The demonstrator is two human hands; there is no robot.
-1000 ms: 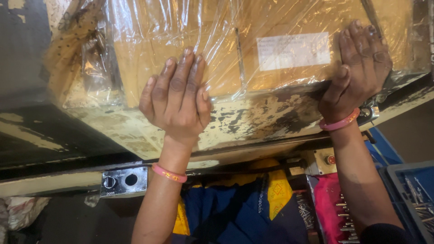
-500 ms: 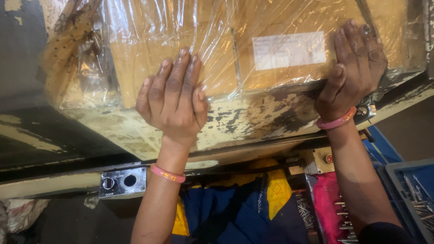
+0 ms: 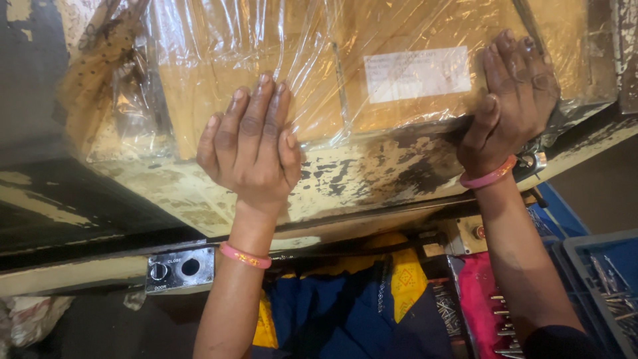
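Worn, paint-chipped bench (image 3: 372, 176) fills the middle of the view, its cream coat flaked to dark patches along the front edge. On it rests a box (image 3: 319, 80), brown cardboard sheathed in clear, wrinkled wrap, with a white label (image 3: 417, 73) on its near face. Below the bench edge you see a blue crate (image 3: 598, 279) of metal parts at the right and a metal plate (image 3: 179, 269) with two holes at the left. Your left hand (image 3: 251, 149) lies flat on the wrapped box, palm down, fingers straight and close together, thumb out to the side. Your right hand (image 3: 508, 100) presses the box near the label, fingers extended upward, thumb hooked along the box's lower edge. Each wrist carries a pink band (image 3: 244, 255).
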